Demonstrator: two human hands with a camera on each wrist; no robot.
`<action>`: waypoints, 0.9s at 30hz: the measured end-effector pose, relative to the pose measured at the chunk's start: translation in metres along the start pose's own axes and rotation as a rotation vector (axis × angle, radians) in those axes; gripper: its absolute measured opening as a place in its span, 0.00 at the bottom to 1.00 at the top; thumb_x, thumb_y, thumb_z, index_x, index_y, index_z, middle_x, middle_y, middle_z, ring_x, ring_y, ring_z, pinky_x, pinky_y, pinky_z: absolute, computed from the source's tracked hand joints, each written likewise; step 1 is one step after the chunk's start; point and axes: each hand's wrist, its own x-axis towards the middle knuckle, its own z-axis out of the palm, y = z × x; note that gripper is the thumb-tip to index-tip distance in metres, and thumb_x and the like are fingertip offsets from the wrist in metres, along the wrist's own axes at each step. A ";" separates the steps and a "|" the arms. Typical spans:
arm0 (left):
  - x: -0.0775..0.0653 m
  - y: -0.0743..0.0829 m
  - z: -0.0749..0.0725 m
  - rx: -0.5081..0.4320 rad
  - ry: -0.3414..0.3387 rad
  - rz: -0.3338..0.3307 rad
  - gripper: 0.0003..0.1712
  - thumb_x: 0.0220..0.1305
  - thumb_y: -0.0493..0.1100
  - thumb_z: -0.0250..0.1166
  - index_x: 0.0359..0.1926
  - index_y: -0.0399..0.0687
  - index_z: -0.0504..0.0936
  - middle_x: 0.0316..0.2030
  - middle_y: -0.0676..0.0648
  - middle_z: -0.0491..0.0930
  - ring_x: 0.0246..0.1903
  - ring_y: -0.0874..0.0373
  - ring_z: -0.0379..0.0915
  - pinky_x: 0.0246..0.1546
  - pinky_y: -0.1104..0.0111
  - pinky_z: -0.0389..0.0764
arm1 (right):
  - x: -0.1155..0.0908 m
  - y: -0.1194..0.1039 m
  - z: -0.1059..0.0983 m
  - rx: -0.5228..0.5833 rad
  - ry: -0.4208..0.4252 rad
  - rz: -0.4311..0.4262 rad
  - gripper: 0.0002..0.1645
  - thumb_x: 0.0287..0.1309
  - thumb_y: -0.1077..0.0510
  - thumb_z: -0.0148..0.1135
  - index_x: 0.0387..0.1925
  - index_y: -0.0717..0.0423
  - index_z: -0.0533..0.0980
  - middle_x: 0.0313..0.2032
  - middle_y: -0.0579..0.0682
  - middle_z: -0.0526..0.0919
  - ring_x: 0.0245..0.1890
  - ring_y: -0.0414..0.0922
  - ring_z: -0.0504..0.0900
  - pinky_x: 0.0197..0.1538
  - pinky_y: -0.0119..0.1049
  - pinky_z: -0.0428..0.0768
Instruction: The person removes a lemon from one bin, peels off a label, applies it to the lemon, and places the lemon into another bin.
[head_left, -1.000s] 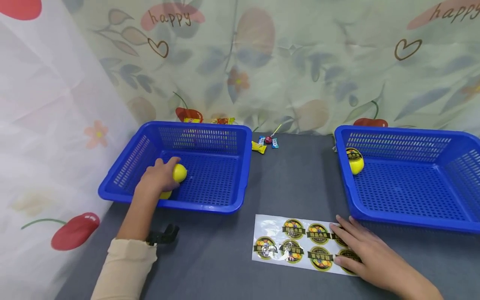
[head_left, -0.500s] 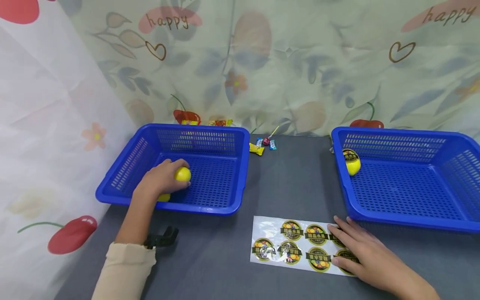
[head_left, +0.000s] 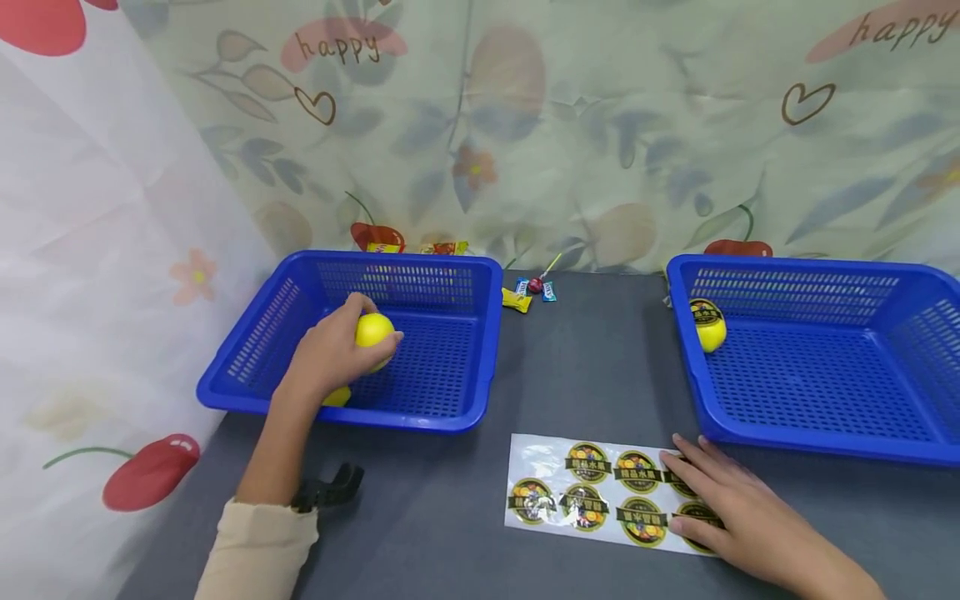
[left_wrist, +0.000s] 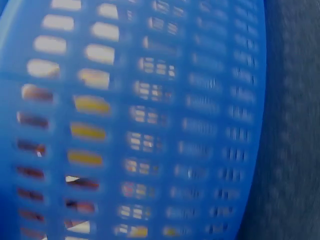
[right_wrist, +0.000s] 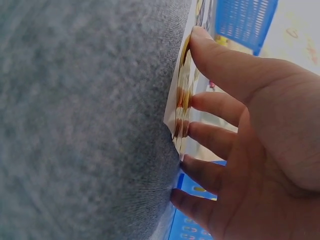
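Head view: left hand (head_left: 333,346) grips a yellow fruit (head_left: 374,329), thumb and fingers round it, inside the left basket (head_left: 420,419). Second yellow fruit (head_left: 337,397) sits near its front wall. Right hand (head_left: 750,512) spread wide on the sticker sheet (head_left: 611,498). Labelled fruit (head_left: 709,328) against right basket (head_left: 825,444)'s left wall. Left wrist cam blurred; can't tell if gripped fruit clears the base.

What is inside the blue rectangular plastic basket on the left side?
The left hand holds a smooth round yellow fruit in or just above the basket. A second yellow object shows partly beside the arm. Whatever hand and arm cover cannot be seen.
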 end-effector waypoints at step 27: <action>-0.014 0.138 0.037 -0.407 0.071 0.194 0.44 0.47 0.60 0.79 0.62 0.55 0.70 0.49 0.51 0.77 0.39 0.54 0.75 0.33 0.64 0.82 | 0.000 0.000 0.002 0.026 0.014 -0.004 0.41 0.56 0.43 0.73 0.68 0.52 0.72 0.70 0.60 0.67 0.68 0.68 0.63 0.66 0.57 0.64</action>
